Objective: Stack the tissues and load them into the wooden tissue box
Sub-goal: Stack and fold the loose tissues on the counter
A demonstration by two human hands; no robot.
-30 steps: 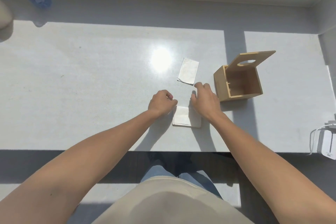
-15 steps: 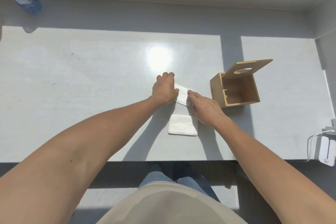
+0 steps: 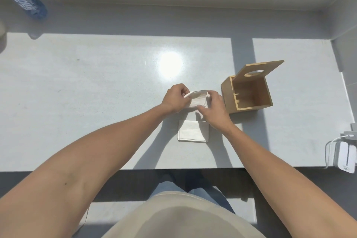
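A folded white tissue is lifted off the table, pinched on its left side by my left hand and on its right side by my right hand. A small flat stack of folded tissues lies on the grey table just below both hands. The wooden tissue box stands to the right of my right hand, its inside bare. Its lid, with an oval slot, is tipped up at the back.
The grey table has its front edge close to my body. A blue-labelled bottle lies at the far left corner. A white charger with a cable sits at the right front edge. A wall runs along the back.
Both hands reached forward from the stack to the far tissue, gripped it and raised it off the table, drawing it a little nearer to me.
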